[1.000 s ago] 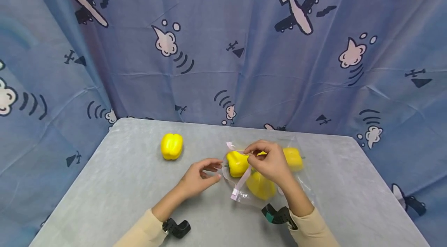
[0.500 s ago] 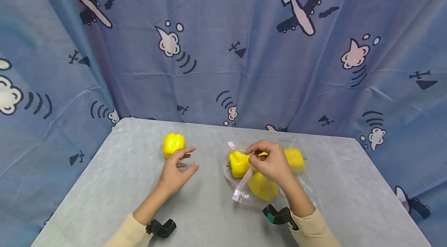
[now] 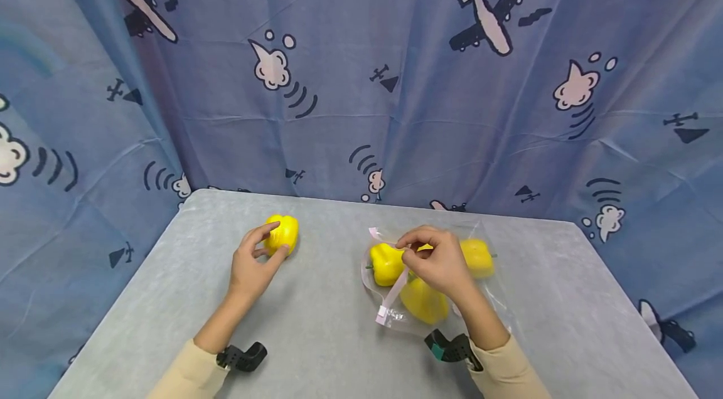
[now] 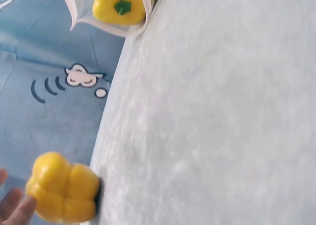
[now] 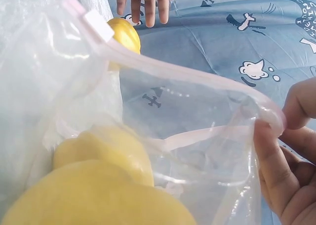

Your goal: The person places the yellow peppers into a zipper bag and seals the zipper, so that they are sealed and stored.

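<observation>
At the left of the table lies a loose yellow bell pepper (image 3: 289,233). My left hand (image 3: 251,267) is right at it, thumb and forefinger spread and overlapping it in the head view. In the left wrist view, fingertips (image 4: 19,212) show beside the pepper's lobed end. My right hand (image 3: 437,267) pinches the rim of a clear zip bag (image 5: 197,76) between thumb and fingers, lifting its mouth. The bag has a pinkish zip strip and a white slider (image 5: 98,26). Inside it are several yellow bell peppers (image 3: 425,302), partly hidden by the right hand.
The grey-white table (image 3: 327,349) has its far edge against a blue curtain (image 3: 339,73) printed with planes and clouds. Black cameras (image 3: 243,356) sit on both wrists, below the beige sleeves (image 3: 189,371).
My left hand has moved left from beside the bag's mouth to the loose pepper. The right hand keeps its pinch on the bag rim, and the bag stays in place.
</observation>
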The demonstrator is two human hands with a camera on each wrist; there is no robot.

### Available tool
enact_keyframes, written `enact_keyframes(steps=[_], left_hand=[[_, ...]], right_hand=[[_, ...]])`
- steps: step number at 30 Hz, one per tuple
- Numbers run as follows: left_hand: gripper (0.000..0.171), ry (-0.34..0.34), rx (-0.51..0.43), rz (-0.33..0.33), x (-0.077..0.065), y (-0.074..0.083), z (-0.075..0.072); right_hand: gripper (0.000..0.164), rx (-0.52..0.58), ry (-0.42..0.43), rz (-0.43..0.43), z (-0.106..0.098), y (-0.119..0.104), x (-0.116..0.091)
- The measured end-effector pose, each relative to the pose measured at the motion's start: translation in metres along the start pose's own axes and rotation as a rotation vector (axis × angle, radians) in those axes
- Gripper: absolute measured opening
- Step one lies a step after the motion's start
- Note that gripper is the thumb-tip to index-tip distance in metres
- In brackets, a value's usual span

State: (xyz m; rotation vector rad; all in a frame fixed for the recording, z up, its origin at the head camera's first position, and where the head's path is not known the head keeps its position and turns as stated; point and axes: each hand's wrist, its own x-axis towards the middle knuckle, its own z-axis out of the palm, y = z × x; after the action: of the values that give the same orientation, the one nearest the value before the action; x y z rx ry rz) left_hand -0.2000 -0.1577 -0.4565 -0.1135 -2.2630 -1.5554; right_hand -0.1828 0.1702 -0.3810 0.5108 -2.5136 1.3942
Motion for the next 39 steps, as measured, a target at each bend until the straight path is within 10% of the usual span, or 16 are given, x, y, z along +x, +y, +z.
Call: enact_keyframes(steps=[26,39], left_hand=[[0.080,-0.015,-0.066,-0.336,0.025,-0.034,0.011],[0.088,0.050,0.042,-0.359,0.023,-0.037,0.024]], right_hand=[[0.017,-0.006,-0.005,0.020,-0.003,0.000,-0.001],[0.016,-0.017,0.005,0.004,-0.004,0.000,-0.001]])
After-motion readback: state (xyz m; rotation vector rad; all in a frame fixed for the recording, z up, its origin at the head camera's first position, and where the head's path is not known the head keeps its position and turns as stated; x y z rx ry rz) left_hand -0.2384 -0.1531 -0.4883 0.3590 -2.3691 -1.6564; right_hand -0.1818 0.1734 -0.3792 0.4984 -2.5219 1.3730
